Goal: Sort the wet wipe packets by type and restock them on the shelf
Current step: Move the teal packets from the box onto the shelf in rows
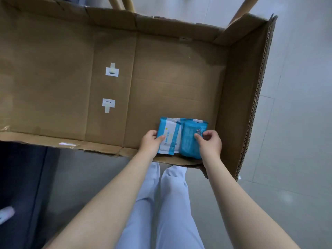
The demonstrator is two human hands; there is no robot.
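Two wet wipe packets are seen side by side, touching, on the floor of a large open cardboard box (170,78), close to its near wall and towards its right-hand end. The white-and-blue packet (170,139) is gripped at its left edge by the left hand (150,143): the thumb is laid on the printed face and the fingers are curled round the edge. The all-blue packet (188,142) is held at its right side by the right hand (210,143), whose thumb and curled fingers are closed on it beside a barcode. The far ends of both packets are raised slightly off the cardboard.

Two small white taped labels (112,70) (108,104) are stuck to the box floor, well apart from the packets, towards the left. Pale trousers (161,203) are visible below the box's near wall, over a grey tiled floor (296,105).
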